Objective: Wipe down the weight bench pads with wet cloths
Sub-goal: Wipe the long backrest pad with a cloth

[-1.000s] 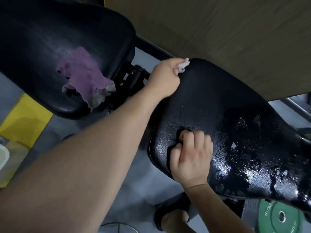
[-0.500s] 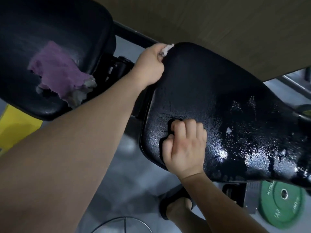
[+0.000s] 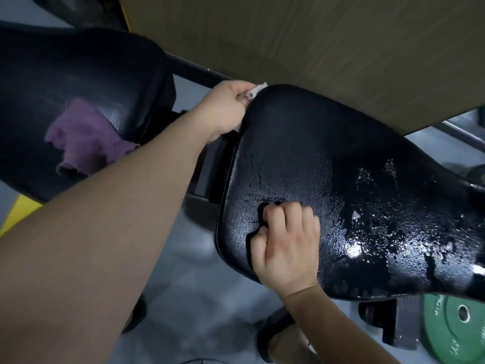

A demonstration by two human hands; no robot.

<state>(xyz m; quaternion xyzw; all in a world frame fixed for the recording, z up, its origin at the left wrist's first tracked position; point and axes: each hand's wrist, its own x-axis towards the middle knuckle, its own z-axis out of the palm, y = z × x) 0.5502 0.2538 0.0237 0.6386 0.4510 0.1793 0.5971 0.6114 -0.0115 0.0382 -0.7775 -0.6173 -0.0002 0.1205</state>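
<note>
Two black bench pads fill the view. The wet, glistening seat pad lies on the right, the back pad on the left. My left hand grips a small white cloth against the far left corner of the seat pad. My right hand rests on the pad's near left part, fingers curled under, and nothing shows in it. A crumpled purple cloth lies loose on the back pad, partly behind my left forearm.
A wood-grain wall panel stands right behind the bench. A green weight plate lies on the grey floor at the lower right. My foot in a dark sandal is below the seat pad. A yellow frame part shows at the left edge.
My left hand has slid the white cloth around the seat pad's far corner, towards its left edge. My right hand has stayed in the same spot on the pad.
</note>
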